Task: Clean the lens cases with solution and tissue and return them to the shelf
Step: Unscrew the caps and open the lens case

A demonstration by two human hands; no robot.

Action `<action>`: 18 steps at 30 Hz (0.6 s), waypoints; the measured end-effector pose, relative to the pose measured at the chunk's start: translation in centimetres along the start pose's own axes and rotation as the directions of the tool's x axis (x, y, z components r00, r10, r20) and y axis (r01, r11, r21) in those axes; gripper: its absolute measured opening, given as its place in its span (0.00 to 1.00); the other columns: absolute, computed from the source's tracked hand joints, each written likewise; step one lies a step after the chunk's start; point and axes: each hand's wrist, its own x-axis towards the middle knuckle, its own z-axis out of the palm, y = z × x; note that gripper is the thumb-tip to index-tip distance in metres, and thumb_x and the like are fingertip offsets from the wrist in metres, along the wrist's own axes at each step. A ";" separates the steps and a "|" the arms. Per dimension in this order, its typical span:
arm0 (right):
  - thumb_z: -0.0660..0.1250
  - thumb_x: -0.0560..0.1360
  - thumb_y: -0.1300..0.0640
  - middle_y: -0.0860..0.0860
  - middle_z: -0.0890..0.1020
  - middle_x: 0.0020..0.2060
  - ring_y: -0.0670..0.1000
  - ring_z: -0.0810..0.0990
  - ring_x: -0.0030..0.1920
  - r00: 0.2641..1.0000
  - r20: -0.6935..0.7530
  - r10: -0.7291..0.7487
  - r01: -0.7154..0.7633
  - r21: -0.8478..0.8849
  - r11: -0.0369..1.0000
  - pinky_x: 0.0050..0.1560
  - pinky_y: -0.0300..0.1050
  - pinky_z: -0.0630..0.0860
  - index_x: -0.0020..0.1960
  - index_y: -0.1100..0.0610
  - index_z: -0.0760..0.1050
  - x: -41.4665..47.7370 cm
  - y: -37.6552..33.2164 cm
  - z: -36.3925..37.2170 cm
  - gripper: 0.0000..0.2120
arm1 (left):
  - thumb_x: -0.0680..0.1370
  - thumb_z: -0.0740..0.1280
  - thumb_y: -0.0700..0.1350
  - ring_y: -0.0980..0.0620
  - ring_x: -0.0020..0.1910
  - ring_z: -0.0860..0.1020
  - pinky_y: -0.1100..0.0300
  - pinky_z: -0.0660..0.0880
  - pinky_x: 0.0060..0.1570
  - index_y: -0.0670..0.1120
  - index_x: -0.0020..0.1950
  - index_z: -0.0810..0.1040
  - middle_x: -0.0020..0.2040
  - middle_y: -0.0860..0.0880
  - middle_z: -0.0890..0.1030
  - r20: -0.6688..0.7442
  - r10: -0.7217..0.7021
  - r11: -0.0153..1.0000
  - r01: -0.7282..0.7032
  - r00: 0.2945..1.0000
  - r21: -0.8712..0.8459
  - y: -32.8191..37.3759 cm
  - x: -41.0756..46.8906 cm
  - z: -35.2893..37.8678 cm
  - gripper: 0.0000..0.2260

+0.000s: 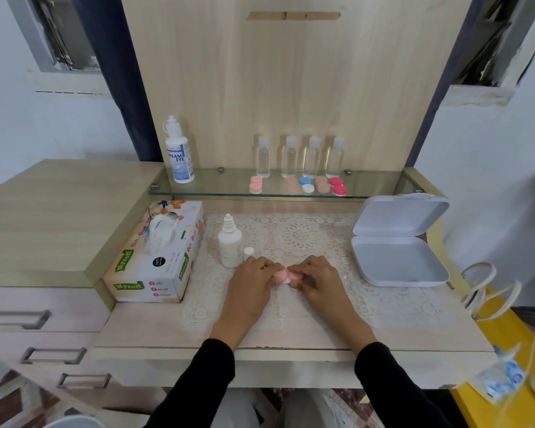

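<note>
PINK CASE IN HAND: A person's left hand (254, 285) and right hand (317, 279) meet over the middle of a lace mat (300, 239), pinching a pink case (284, 275) between them. The case lies crosswise between the two sets of fingertips. The left fingers curl onto its left end and the right fingers onto its right end. A scrap of white shows just under the case, too small to identify. At the mat's left edge stands a white bottle (230, 245), with a small cap (248, 252) just beside it. A tissue box (155, 257) sits left of the mat, and an open white box (399, 242) lies on the mat's right edge. Behind the mat, a glass shelf (217, 186) carries a solution bottle (178, 152), four clear bottles (289, 157) and five cases (306, 184) in a row: pink, peach, blue-and-white, peach, red.
</note>
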 end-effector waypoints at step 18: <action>0.74 0.69 0.63 0.49 0.79 0.38 0.44 0.72 0.43 1.000 -0.002 0.006 -0.006 -0.005 1.000 0.43 0.29 0.64 0.51 0.56 0.84 0.1 -0.2 0.0 0.11 | 0.70 0.72 0.35 0.46 0.42 0.77 0.50 0.77 0.38 0.44 0.51 0.83 0.42 0.48 0.81 -0.078 -0.006 1.000 0.007 0.997 0.004 0.5 -0.5 0.5 0.11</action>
